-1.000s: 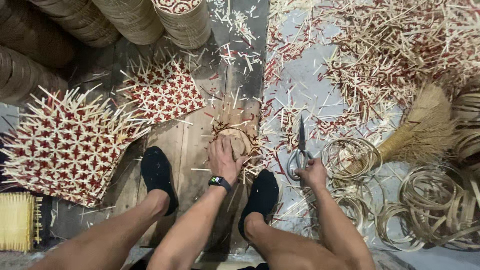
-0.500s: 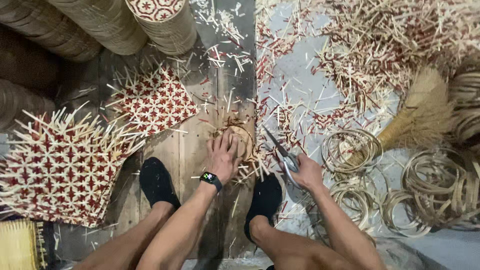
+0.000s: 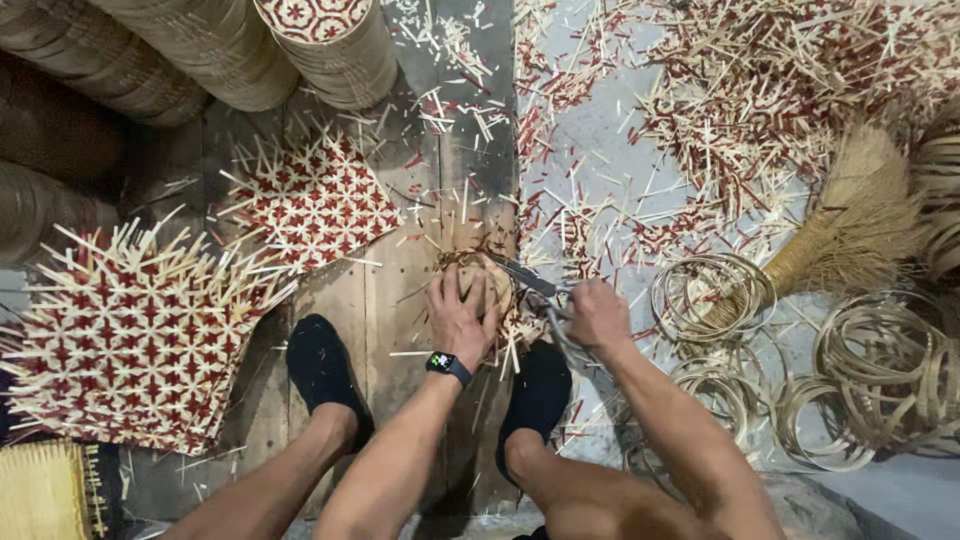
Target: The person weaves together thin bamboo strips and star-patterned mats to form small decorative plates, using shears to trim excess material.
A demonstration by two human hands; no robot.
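Note:
My left hand (image 3: 460, 318) presses down on a small round woven bamboo piece (image 3: 488, 276) with loose strip ends sticking out, lying on a wooden board (image 3: 400, 290) between my feet. A black watch sits on that wrist. My right hand (image 3: 597, 315) grips a pair of metal scissors (image 3: 530, 280); their blades point left and touch the right edge of the woven piece.
Two flat red-and-cream woven mats (image 3: 130, 335) (image 3: 315, 200) lie to the left. Stacked woven baskets (image 3: 240, 45) stand at the top left. Bamboo hoops (image 3: 880, 380) and a straw broom (image 3: 850, 225) lie on the right among scattered strip offcuts (image 3: 760, 90).
My right hand picked the scissors up from the floor and brought the blades left to the woven piece. My left hand stayed pressed on the piece.

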